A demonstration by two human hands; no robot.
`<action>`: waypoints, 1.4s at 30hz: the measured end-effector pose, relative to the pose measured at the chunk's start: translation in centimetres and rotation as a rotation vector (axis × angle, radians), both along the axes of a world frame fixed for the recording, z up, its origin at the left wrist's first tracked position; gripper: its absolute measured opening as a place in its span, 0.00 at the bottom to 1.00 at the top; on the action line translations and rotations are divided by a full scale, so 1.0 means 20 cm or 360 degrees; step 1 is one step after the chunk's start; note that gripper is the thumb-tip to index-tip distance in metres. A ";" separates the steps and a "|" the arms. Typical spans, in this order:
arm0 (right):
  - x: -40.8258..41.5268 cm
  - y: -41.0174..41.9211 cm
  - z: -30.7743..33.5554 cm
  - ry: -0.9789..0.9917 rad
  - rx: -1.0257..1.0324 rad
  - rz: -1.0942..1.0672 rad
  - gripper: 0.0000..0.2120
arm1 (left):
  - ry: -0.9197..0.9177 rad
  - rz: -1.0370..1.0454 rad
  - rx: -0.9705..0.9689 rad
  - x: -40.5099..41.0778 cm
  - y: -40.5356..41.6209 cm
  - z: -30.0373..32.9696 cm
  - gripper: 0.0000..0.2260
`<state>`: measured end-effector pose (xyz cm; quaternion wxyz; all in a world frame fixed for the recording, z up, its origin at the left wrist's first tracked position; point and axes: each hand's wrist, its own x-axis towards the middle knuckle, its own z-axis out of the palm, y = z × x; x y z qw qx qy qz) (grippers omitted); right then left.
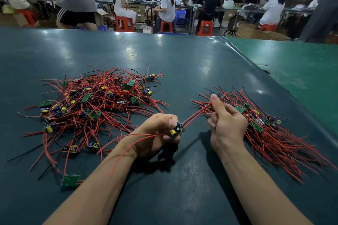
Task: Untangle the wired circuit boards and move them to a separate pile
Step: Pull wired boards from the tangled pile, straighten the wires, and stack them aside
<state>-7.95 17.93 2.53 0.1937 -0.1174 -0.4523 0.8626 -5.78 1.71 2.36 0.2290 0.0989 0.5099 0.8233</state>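
Workshop floor behind: people sitting on red plastic stools (125,23) at far benches, backs mostly turned. Nearer, a dark teal glossy tabletop (182,64) is carrying two heaps.

Left heap: the big tangled pile of small green circuit boards with red and black wires (91,100), leads crossing every way. One loose green board (70,180) is lying at its near edge, close to the left forearm.

Right heap: the sorted pile of boards with red wires combed roughly parallel (263,126), leads fanning toward the near right.

Left hand (159,133) is gripping one small board with a yellow capacitor (176,129), fingers curled round it, between the two heaps. Its red lead wires (196,113) are stretching up and to the right, taut, into the right hand (226,120), which is pinching them between thumb and curled fingers just at the near-left edge of the sorted pile. Another thin red lead is trailing back over the left wrist.

Judgement: the board looks freed from the tangle; its long axis is running left-near to right-far, already pointing at the sorted pile. The right hand is nearer the destination, so the carry is likely going rightward, with the trailing lead the thing that might snag.
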 end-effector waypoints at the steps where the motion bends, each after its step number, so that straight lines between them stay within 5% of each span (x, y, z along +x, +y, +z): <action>1: 0.00 0.00 0.00 0.0019 0.0011 -0.0028 0.14 | -0.0001 -0.0018 0.0021 0.00 0.00 0.01 0.10; 7: -0.01 0.05 -0.02 0.0058 0.0146 -0.0219 0.11 | -0.0022 0.0118 0.0223 0.02 -0.03 0.03 0.16; 10: 0.01 0.02 -0.04 0.0045 0.0706 -0.0019 0.03 | -0.0081 0.0247 0.0538 0.00 -0.06 0.02 0.16; 13: 0.08 -0.09 -0.06 0.0224 0.1208 0.0492 0.10 | -0.0063 0.0271 0.0706 0.00 -0.06 0.02 0.14; 19: 0.11 -0.13 -0.04 0.0205 0.0505 0.0909 0.13 | -0.0109 0.0526 0.0590 -0.03 -0.05 0.01 0.18; 26: 0.09 -0.13 -0.06 0.0212 0.0983 0.0700 0.21 | 0.0025 0.0642 0.0207 -0.04 0.01 -0.03 0.12; 30: 0.10 -0.12 -0.05 0.0336 0.0909 0.0617 0.22 | 0.0059 0.0698 0.0093 -0.03 0.01 -0.03 0.13; 35: 0.09 -0.11 -0.04 0.0321 0.0878 0.0573 0.08 | 0.0172 0.0736 0.0044 -0.03 0.03 -0.04 0.17; 42: 0.10 -0.09 -0.03 0.0175 0.0673 0.0707 0.03 | 0.0247 0.0779 -0.0091 -0.03 0.04 -0.05 0.12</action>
